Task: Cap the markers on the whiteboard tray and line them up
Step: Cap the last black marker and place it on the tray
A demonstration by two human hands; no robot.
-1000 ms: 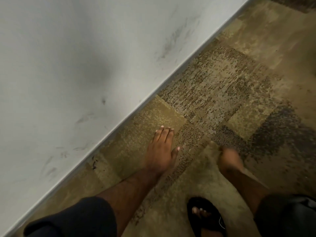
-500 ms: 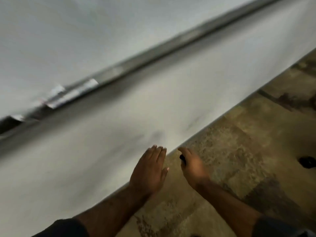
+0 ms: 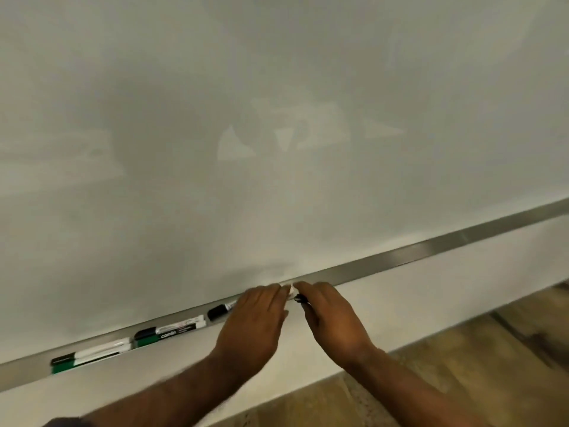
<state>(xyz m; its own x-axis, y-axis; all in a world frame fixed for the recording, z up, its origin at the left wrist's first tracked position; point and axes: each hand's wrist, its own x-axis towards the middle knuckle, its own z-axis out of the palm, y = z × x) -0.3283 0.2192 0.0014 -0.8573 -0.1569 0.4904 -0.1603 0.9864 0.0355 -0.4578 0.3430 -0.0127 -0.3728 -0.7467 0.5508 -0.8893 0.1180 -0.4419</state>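
A metal whiteboard tray (image 3: pixel 431 251) runs along the bottom of the whiteboard (image 3: pixel 277 118). My left hand (image 3: pixel 255 322) covers a white marker (image 3: pixel 221 310) lying in the tray; its black end shows to the left of the hand and its white end pokes out by my fingertips. My right hand (image 3: pixel 332 322) pinches a small black cap (image 3: pixel 300 299) right beside that white end. Further left in the tray lie two markers with black and green ends (image 3: pixel 172 329), and beyond them another two (image 3: pixel 89 355).
A white wall strip (image 3: pixel 400 303) runs below the tray, and patterned brown carpet (image 3: pixel 462 365) lies at the lower right. The tray's right stretch holds nothing.
My view has swung up from the carpet and wall to the whiteboard. Both hands have risen to the tray and come together over a marker, the right one carrying the black cap.
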